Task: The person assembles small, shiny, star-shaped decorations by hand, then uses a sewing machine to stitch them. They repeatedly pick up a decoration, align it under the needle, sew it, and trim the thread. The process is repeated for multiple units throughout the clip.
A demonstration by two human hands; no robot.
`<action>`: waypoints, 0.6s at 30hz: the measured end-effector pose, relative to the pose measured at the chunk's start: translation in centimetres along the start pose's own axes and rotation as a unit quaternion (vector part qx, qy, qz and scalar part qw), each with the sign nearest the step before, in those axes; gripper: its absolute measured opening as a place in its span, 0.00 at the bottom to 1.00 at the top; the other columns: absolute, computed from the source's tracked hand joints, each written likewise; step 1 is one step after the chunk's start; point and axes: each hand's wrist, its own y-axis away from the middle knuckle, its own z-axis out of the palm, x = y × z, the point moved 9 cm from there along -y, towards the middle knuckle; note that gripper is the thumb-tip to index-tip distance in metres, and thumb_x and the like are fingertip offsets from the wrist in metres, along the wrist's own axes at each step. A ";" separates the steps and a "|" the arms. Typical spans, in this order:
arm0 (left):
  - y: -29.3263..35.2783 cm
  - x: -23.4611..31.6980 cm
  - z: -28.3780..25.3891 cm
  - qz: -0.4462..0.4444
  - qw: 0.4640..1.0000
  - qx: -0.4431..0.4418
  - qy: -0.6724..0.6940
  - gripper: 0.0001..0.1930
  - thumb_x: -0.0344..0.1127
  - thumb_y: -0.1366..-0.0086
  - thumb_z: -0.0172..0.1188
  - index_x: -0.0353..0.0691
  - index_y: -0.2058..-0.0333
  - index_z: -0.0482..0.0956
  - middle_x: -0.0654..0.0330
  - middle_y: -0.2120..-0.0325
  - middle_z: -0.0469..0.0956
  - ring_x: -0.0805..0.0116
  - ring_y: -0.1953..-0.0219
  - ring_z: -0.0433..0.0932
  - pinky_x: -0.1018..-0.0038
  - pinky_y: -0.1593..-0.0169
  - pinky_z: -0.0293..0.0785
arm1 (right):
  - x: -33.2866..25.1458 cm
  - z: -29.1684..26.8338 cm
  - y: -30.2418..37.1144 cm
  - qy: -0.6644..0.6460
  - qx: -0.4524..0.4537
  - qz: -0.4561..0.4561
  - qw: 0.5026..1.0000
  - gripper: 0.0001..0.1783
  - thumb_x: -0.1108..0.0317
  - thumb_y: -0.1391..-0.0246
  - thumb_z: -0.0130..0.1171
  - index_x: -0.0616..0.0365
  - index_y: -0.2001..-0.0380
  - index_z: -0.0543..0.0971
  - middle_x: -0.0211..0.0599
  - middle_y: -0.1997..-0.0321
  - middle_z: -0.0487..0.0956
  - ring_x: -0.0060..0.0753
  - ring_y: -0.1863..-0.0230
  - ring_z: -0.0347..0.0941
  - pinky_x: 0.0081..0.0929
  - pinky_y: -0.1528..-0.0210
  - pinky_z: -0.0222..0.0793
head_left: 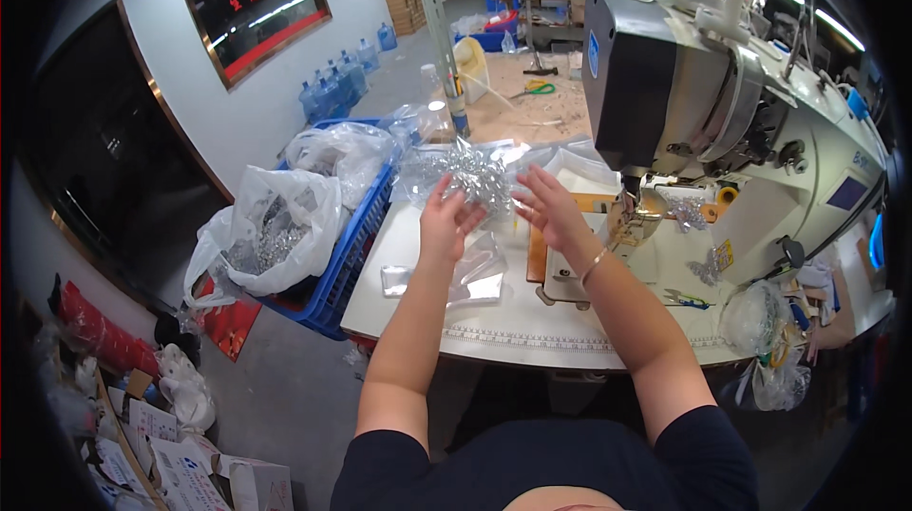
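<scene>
A shiny silver tinsel-like bundle (478, 172) lies on clear plastic at the far side of the white sewing table (418, 321). My left hand (452, 225) is at the near left edge of the bundle, fingers apart; whether it touches the strands I cannot tell. To the right of the bundle my right hand (553, 210), a bracelet on its wrist, has its fingers spread with nothing in them. Below my hands lie clear plastic sheets (475, 283). The sewing machine (684, 93) stands right of my right hand, its needle area (635, 212) close by.
A blue crate (342, 274) at the table's left bears white plastic bags (285, 217), one with silver strands. Small snips (686, 299) and more silver pieces (688, 215) lie on the right. Green-handled scissors (540, 87) lie farther back. Cartons (180, 463) fill the lower left floor.
</scene>
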 end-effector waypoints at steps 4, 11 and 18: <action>-4.9 -0.1 -4.4 0.031 0.971 0.092 -0.221 0.32 0.31 0.46 0.60 0.31 0.44 0.56 0.49 0.56 0.70 0.57 0.58 0.74 0.64 0.54 0.73 | 3.0 -3.1 -0.4 0.064 0.070 0.061 0.994 0.27 0.60 0.47 0.58 0.58 0.47 0.65 0.32 0.54 0.70 0.29 0.56 0.70 0.26 0.57 0.69; -1.6 2.9 4.6 0.378 0.607 0.055 -0.697 0.39 0.47 0.47 0.61 0.36 0.40 0.55 0.45 0.37 0.44 0.41 0.36 0.42 0.51 0.37 0.40 | 4.1 -4.6 11.0 0.349 -0.040 0.073 0.934 0.20 0.61 0.48 0.58 0.62 0.56 0.74 0.31 0.68 0.76 0.23 0.70 0.73 0.20 0.67 0.69; -8.3 -5.2 5.1 0.113 0.493 -0.136 -0.852 0.47 0.62 0.54 0.61 0.47 0.39 0.55 0.57 0.36 0.47 0.52 0.33 0.39 0.50 0.35 0.35 | 1.3 -3.8 20.0 0.663 -0.112 -0.237 0.701 0.18 0.66 0.58 0.63 0.60 0.62 0.76 0.42 0.60 0.74 0.44 0.55 0.69 0.36 0.52 0.65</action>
